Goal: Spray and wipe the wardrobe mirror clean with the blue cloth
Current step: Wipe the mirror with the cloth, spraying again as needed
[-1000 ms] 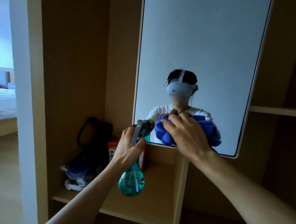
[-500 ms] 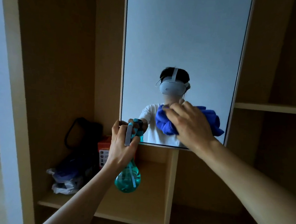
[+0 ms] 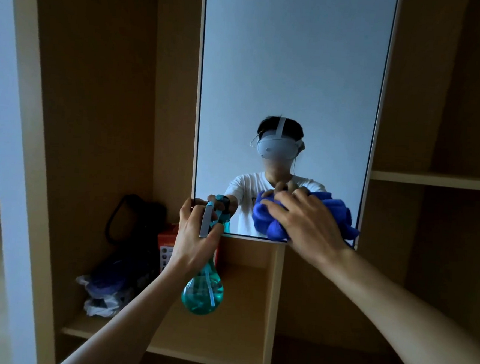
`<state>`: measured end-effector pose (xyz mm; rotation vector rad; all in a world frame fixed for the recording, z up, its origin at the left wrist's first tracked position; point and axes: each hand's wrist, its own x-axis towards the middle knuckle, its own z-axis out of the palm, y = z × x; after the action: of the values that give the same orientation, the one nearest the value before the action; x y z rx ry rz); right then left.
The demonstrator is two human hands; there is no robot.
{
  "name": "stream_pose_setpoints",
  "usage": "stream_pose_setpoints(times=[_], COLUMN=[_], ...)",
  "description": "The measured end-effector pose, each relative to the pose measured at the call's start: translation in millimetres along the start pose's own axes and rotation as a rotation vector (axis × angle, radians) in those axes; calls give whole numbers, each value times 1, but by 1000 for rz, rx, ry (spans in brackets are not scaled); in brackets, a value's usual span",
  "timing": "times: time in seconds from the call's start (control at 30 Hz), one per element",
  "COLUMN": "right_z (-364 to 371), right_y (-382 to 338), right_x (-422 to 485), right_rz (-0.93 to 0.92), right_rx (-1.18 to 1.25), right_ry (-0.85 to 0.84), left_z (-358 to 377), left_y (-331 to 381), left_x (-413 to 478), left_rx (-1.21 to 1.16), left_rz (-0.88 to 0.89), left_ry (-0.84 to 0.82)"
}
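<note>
My right hand [image 3: 309, 229] clutched the bunched blue cloth [image 3: 344, 217] against the tall wardrobe mirror [image 3: 291, 86], lower right corner; its glass ran upward; my left hand [image 3: 195, 235] gripped the teal plastic spray bottle [image 3: 203, 290].

No legible txt, incl. red box [image 3: 164, 237].
</note>
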<state>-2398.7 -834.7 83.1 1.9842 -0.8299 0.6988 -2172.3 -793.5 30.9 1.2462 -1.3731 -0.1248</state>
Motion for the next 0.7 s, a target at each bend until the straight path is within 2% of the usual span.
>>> stream_pose_setpoints(times=[0.1, 0.3, 0.43, 0.7], right_z=[-20, -30, -11, 21], right_y=[23, 50, 46, 14], right_x=[21, 36, 12, -54], right_rz=[74, 131, 51, -62], right_rx=[2, 26, 90, 158], right_ry=[67, 89, 125, -4], left_z=[1, 8, 14, 18], left_y=[-3, -5, -10, -10], left_x=[2, 0, -4, -7], left_rx=[4, 4, 1, -7], left_rz=[16, 26, 45, 26], left_ry=[18, 52, 74, 88])
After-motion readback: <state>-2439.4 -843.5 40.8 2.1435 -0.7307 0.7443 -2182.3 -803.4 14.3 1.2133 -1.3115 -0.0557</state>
